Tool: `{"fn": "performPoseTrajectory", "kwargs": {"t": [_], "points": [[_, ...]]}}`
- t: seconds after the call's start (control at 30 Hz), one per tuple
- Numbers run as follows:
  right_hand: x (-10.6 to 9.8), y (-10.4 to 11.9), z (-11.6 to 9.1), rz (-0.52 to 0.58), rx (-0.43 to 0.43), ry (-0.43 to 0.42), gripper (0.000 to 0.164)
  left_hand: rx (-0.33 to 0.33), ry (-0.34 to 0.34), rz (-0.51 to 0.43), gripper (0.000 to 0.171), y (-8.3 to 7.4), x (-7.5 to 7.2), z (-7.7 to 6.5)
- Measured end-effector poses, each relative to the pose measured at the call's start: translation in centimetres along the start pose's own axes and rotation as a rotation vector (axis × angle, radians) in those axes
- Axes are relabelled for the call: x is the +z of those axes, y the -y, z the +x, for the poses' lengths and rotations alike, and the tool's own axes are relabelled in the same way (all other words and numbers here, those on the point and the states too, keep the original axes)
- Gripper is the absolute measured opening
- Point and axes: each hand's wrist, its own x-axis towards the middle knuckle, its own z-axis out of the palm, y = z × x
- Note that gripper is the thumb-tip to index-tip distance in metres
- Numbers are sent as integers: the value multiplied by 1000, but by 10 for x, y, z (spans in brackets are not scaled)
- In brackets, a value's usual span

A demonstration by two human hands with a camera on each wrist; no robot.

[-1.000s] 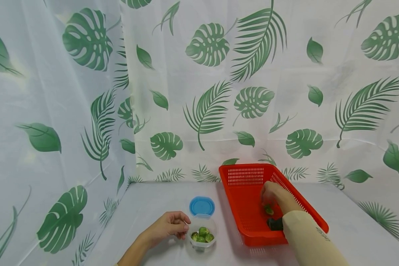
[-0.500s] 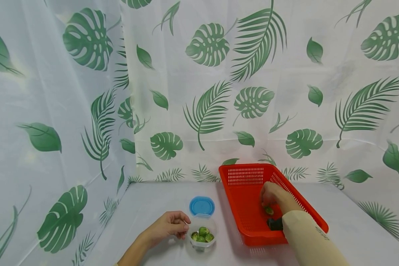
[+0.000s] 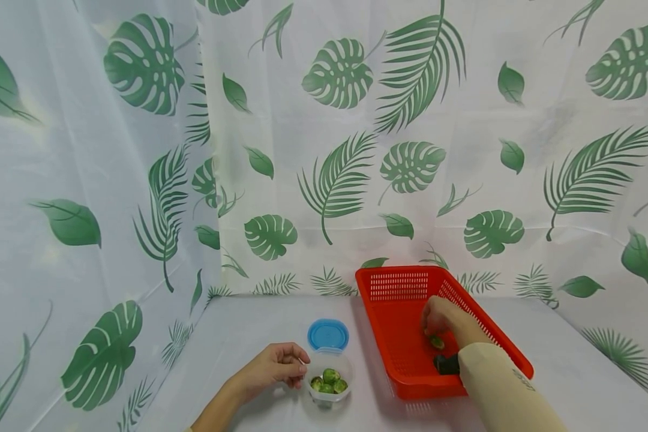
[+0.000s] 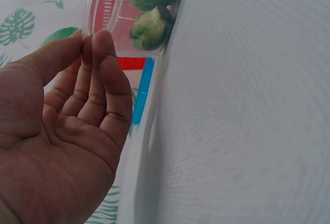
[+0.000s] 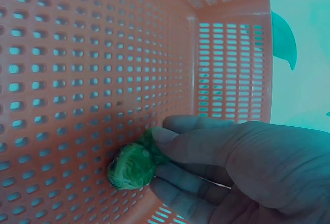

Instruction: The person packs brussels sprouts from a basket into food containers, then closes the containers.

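Note:
My left hand (image 3: pixel 278 365) pinches the rim of a small clear plastic container (image 3: pixel 314 362) between thumb and fingertips, as the left wrist view shows close up. Several green Brussels sprouts (image 3: pixel 330 376) lie inside it. Inside a red plastic basket (image 3: pixel 375 324), my right hand (image 3: pixel 447 316) reaches down to the floor. In the right wrist view, its thumb and fingers pinch a Brussels sprout (image 5: pixel 153 137), mostly hidden by the thumb. Another Brussels sprout (image 5: pixel 131 167) lies against it on the perforated basket floor.
A round blue lid (image 3: pixel 328 334) lies on the white table (image 3: pixel 248 321) just behind the container. The basket stands to the right of both, with raised walls all round. Leaf-patterned curtains (image 3: pixel 345 180) hang at the back and left.
Almost nothing differs. The right hand stays low in the basket, shifting very slightly left, and the left hand keeps its place at the container rim.

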Motion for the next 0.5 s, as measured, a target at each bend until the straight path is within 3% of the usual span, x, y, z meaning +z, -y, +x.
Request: {"fn": "performPoseTrajectory", "kwargs": {"t": [0.27, 0.5], "points": [[2, 5, -6, 83, 90, -45, 26, -5, -5, -2, 32, 0, 1, 1], [1, 7, 3, 15, -32, -95, 7, -9, -9, -3, 29, 0, 0, 1]]}}
